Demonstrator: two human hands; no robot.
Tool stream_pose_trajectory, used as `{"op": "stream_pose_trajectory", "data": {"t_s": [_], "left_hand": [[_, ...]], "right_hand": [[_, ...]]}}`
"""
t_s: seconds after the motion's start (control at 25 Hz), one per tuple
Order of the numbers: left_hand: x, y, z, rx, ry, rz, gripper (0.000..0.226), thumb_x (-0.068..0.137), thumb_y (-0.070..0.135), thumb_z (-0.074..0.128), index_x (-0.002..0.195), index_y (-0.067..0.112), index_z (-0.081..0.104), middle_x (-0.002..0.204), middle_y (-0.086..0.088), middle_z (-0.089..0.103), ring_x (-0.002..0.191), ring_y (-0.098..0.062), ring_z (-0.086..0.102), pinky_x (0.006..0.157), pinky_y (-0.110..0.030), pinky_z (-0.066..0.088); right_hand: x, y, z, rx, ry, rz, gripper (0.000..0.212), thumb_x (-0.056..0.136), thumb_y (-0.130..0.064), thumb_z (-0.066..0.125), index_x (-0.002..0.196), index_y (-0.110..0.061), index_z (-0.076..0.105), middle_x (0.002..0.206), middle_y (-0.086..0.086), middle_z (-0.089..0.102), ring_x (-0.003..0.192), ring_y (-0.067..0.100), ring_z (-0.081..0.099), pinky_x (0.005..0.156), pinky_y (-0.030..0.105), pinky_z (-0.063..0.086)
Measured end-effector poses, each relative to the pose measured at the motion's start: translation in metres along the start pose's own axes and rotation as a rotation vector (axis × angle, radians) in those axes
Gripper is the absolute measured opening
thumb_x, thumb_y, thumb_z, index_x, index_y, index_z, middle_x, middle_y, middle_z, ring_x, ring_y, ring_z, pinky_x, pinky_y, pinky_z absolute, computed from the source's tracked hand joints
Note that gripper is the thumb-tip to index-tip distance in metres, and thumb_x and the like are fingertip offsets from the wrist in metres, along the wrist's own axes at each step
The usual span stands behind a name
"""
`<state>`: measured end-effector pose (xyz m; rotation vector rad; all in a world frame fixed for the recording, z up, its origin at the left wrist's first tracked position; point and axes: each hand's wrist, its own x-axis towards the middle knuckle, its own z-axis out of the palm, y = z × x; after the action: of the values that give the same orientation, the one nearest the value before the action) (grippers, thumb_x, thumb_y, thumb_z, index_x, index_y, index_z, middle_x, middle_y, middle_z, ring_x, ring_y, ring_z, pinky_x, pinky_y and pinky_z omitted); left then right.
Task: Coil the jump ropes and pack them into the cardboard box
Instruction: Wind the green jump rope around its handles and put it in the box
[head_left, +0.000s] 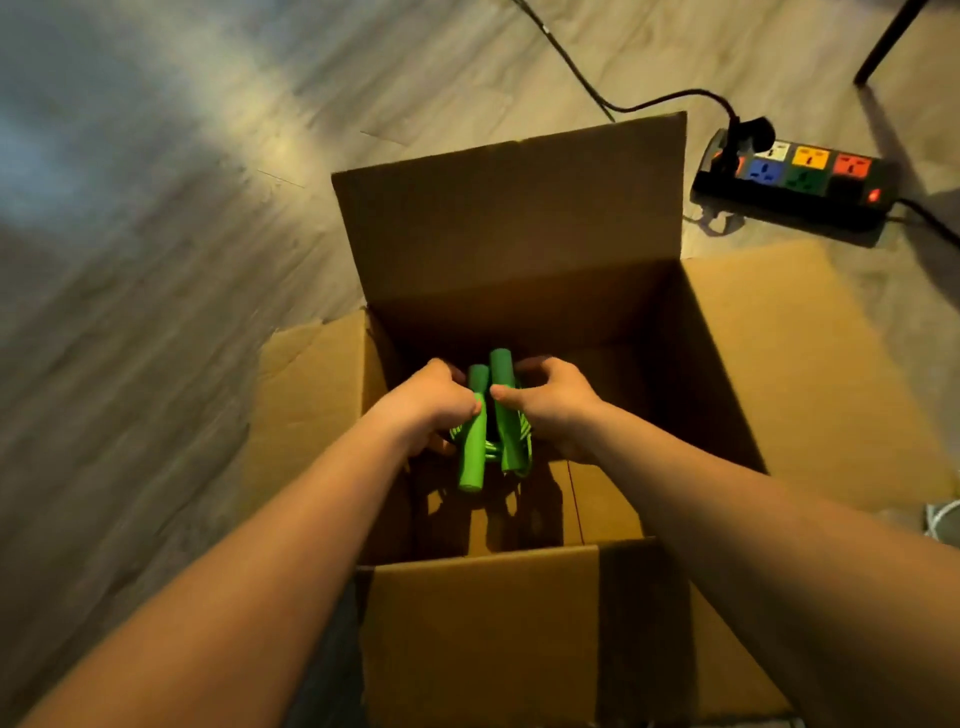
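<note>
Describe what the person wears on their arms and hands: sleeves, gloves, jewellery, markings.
Nothing worn shows. The left forearm and right forearm are bare to the picture's edge, no sleeve in view. The left hand and right hand are gloveless; neither wrist carries a watch or band. Rings cannot be judged: part of each hand is hidden.

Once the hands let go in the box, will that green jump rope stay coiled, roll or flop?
The jump rope is likely floppy: its thin cord is bunched only by the left hand and right hand squeezing it. Its round handles might roll slightly on the flat box floor.
</note>
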<state>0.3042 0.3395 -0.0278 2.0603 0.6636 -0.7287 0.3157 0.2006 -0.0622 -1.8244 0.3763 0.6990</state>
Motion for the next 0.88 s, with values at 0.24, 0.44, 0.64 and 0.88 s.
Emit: {"op": "stream_pose_trajectory", "data": {"t_s": [0.24,0.44,0.64,0.88], "left_hand": [[0.012,-0.024,0.017,0.351,0.129,0.004,0.048,0.089,0.029,0.073,0.127,0.008,0.053,0.118,-0.015,0.063,0.101,-0.032,0.066,0.081,-0.040,0.059],[0.013,-0.027,0.017,0.536,0.207,0.078,0.040,0.089,0.039,0.072,0.114,0.009,0.061,0.109,-0.012,0.068,0.100,-0.032,0.067,0.078,-0.036,0.055],[0.017,-0.039,0.027,0.413,0.225,0.065,0.023,0.095,0.030,0.064,0.104,0.009,0.067,0.087,-0.013,0.072,0.079,-0.032,0.073,0.071,-0.044,0.063],[0.016,-0.033,0.009,0.441,0.311,0.067,0.016,0.093,0.019,0.064,0.101,0.006,0.069,0.090,-0.013,0.072,0.083,-0.032,0.071,0.070,-0.038,0.061]], "right_hand": [[0.004,0.007,-0.001,-0.424,0.124,-0.013,0.052,0.080,-0.049,0.080,0.120,-0.018,0.070,0.121,0.007,0.068,0.109,0.025,0.065,0.081,0.032,0.055],[-0.001,0.002,0.016,-0.364,-0.011,0.248,0.059,0.086,-0.055,0.070,0.119,-0.006,0.060,0.113,0.015,0.066,0.093,0.033,0.070,0.081,0.046,0.062],[0.000,0.005,0.014,-0.190,-0.072,0.225,0.058,0.087,-0.024,0.077,0.135,-0.005,0.052,0.122,0.017,0.065,0.102,0.029,0.070,0.090,0.044,0.059],[-0.003,0.000,0.026,-0.314,-0.018,0.060,0.073,0.083,-0.033,0.081,0.143,-0.006,0.049,0.134,0.014,0.061,0.117,0.027,0.064,0.097,0.040,0.056]]}}
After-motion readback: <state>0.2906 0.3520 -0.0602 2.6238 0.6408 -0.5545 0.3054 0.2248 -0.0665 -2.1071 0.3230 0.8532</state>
